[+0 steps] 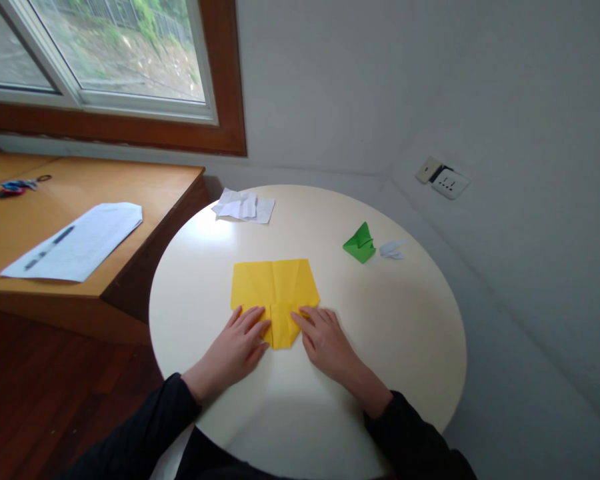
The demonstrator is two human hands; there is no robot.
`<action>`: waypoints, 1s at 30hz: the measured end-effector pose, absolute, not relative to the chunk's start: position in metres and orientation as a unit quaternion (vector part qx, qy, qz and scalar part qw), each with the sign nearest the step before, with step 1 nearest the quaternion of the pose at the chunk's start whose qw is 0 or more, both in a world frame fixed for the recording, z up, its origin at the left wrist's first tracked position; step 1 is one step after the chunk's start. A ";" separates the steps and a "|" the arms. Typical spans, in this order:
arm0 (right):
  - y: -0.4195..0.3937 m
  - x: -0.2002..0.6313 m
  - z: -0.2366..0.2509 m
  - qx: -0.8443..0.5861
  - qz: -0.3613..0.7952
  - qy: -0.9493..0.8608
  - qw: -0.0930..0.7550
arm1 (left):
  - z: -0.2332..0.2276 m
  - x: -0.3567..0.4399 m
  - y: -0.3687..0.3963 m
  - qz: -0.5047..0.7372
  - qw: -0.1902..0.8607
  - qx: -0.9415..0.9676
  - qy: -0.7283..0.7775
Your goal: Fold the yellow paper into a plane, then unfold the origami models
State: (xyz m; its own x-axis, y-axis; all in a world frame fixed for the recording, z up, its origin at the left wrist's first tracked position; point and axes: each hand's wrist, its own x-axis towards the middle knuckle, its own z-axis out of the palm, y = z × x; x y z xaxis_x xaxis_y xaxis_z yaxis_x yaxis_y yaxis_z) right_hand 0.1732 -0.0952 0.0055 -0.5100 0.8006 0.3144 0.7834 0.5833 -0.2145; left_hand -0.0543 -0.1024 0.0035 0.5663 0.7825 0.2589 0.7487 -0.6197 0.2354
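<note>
A sheet of yellow paper point(275, 283) lies flat on the round white table point(380, 347), creased down its middle, its lower corners folded inward so the near end is narrower. My left hand point(240, 340) rests on the lower left fold, fingers spread and lying flat. On the lower right fold lies my right hand point(327, 337), its fingers stretched out over the paper's edge. Both palms hover beside the sheet, and the fingertips cover parts of the folded edges.
White paper sheets point(240, 205) lie at the table's far left. Toward the right are a green folded paper point(361, 244) and a small white folded paper point(392, 251). A wooden desk point(165, 193) at left holds papers point(95, 233), a pen point(50, 247) and scissors point(17, 187).
</note>
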 end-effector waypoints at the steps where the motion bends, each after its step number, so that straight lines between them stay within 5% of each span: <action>1: -0.094 0.175 0.006 -0.453 0.028 -0.869 0.199 | 0.003 -0.057 -0.102 0.168 0.056 0.887 0.427; 10: -0.087 0.187 0.008 -0.413 0.087 -0.884 0.202 | -0.002 -0.069 -0.086 0.191 0.080 0.892 0.402; 30: -0.076 0.188 -0.002 -0.396 0.067 -0.884 0.241 | -0.003 -0.066 -0.080 0.260 -0.041 0.892 0.367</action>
State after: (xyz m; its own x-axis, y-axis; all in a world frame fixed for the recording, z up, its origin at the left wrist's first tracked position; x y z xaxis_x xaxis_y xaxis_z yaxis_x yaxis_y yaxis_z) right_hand 0.1882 -0.0763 -0.0024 -0.5707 0.7319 0.3723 0.6678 0.6776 -0.3082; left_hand -0.0662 -0.0798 -0.0028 0.5954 0.6333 0.4944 0.6760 -0.7275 0.1178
